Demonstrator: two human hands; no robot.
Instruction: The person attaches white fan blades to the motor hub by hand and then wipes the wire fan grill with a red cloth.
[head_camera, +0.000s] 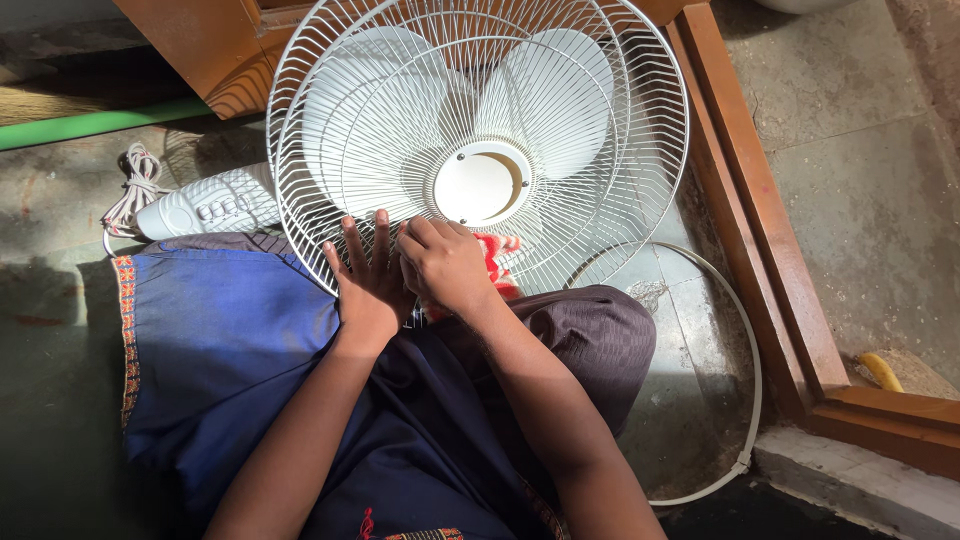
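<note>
Left hand (365, 280) lies flat, fingers spread, on the fan grille (478, 140) at 6 o'clock. Right hand (443, 265) is curled on a red cloth (497, 262), mostly hidden beneath it.

1. My left hand (367, 285) and my right hand (443, 265) are showing bare, with no rings or gloves.
2. Both my forearms are running uncovered below them, with no sleeves reaching into view.
3. Beneath my wrists I am wearing dark navy cloth, brightening to blue on my left.
4. A red patterned border is edging that blue cloth.
</note>
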